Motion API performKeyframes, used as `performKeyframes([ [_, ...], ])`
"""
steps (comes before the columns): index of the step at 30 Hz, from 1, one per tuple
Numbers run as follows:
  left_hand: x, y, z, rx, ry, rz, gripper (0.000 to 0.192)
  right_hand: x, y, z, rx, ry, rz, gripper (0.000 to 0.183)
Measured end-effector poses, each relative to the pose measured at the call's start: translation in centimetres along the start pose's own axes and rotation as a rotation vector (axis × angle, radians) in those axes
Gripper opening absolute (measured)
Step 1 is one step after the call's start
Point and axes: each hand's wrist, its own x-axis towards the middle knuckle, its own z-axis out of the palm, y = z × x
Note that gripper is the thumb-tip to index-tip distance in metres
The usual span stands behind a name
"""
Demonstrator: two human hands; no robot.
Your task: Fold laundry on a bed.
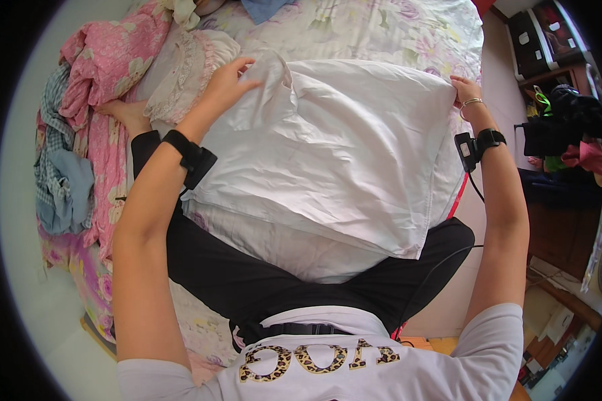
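A white cloth [331,150] with stitched hems, possibly a garment, is spread across the bed in front of my crossed legs. It is wrinkled, and a raised fold [276,87] stands up near its far left part. My left hand [233,82] is beside that fold, thumb and fingers apart, the fingertips touching or very near the fabric. At the far right corner of the cloth, my right hand [465,91] pinches the edge between thumb and fingers. The near right corner of the cloth rests against my black trousers [431,240].
The floral bedsheet [351,30] lies beneath. On the left are a pink floral quilt [115,60], a lace-trimmed cloth [180,75] and crumpled blue clothing [65,185]. Beyond the bed's right edge are dark storage boxes [537,42] and piled clothes [567,125]. A cable [426,275] hangs by my right arm.
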Motion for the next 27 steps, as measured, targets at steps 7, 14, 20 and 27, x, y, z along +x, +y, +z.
performKeyframes([
  [7, 1.1, 2.5, -1.1, -0.050, 0.138, -0.224, 0.024, 0.8, 2.0, 0.6, -0.585, 0.378, -0.369, 0.044],
  [14, -5.0, 4.7, -4.2, -0.195, 0.070, 0.232, 0.015, -2.0, 2.0, 2.6, -0.680, 0.290, -0.653, 0.040],
  [20, -11.2, 5.3, -3.3, 0.034, -0.306, 0.642, 0.007, -0.2, 3.0, 0.2, -0.420, 0.185, -0.355, 0.027],
  [27, -12.0, 3.6, -1.7, -0.059, -0.282, 0.412, 0.016, -1.6, 2.5, 0.7, -0.268, 0.046, -0.389, 0.035],
])
